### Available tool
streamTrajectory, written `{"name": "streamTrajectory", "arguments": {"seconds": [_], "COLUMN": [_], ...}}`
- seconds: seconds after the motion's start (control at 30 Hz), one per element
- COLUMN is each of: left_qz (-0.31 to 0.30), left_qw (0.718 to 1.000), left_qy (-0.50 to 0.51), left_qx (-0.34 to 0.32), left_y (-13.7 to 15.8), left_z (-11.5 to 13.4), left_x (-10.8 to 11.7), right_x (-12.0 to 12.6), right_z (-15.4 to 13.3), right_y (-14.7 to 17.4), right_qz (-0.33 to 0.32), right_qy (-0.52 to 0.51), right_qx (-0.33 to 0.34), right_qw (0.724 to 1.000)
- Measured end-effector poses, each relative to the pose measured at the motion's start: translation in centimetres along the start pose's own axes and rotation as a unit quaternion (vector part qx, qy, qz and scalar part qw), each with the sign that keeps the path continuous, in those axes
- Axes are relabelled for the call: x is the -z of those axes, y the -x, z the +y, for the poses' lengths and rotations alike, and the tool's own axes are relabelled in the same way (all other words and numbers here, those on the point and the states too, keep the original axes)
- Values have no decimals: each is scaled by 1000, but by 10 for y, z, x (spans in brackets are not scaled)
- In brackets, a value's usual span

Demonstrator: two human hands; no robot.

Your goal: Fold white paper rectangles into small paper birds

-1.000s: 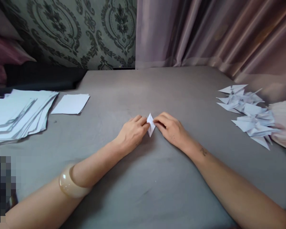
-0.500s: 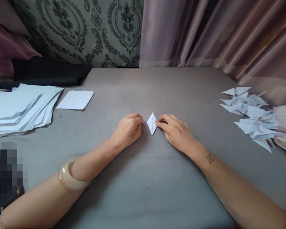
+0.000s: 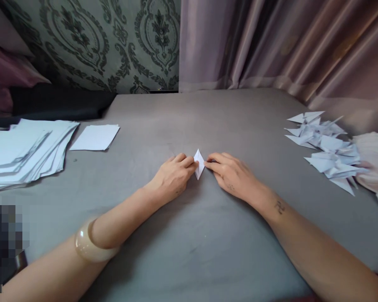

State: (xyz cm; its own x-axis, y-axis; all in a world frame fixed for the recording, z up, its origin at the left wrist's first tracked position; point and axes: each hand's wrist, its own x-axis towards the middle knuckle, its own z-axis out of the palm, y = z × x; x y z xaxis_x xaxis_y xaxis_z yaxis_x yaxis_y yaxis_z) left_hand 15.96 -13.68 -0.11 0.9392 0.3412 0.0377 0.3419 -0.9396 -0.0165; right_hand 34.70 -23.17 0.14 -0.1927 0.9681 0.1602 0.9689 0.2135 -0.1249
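A small diamond-shaped piece of folded white paper [image 3: 199,167] stands out on the grey cloth, its long points toward and away from me. My left hand [image 3: 175,174] has its fingers closed at the paper's left corner and covers part of that side. At the opposite corner, my right hand [image 3: 231,172] holds the edge between thumb and forefinger, its other fingers curled. A pale bangle [image 3: 93,243] circles my left forearm.
On the left lie a large stack of white sheets [image 3: 28,151] and a smaller stack of square papers [image 3: 96,137]. Several folded paper cranes [image 3: 330,147] are heaped at the right, beside a pale cloth [image 3: 373,159]. Black fabric [image 3: 59,102] lies at the back left.
My left hand has moved right onto the paper's left corner, where it was apart before. My right hand stays at the right corner. The view has shifted slightly.
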Motion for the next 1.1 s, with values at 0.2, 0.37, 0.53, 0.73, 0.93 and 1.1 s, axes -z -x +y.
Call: {"name": "streamTrajectory", "arguments": {"seconds": [0.2, 0.37, 0.53, 0.73, 0.93, 1.1], "left_qz": [18, 98, 121, 122, 173, 197], "left_qw": [1000, 992, 987, 988, 973, 906], "left_qy": [21, 79, 105, 80, 101, 302], "left_qx": [7, -4, 2, 47, 118, 223], "left_y": [-3, 1, 3, -3, -5, -6], "left_z": [1, -8, -7, 9, 12, 9], "left_x": [-1, -10, -8, -1, -8, 0], "right_x": [3, -5, -15, -20, -23, -14], "right_z": [-12, -5, 8, -1, -10, -13], "right_y": [-4, -7, -10, -12, -16, -19], "right_qz": [-23, 26, 126, 115, 132, 242], "right_qy": [41, -69, -259, -300, -451, -474], "right_qx": [-30, -83, -210, -202, -182, -208], "right_qw": [998, 994, 934, 925, 864, 820]}}
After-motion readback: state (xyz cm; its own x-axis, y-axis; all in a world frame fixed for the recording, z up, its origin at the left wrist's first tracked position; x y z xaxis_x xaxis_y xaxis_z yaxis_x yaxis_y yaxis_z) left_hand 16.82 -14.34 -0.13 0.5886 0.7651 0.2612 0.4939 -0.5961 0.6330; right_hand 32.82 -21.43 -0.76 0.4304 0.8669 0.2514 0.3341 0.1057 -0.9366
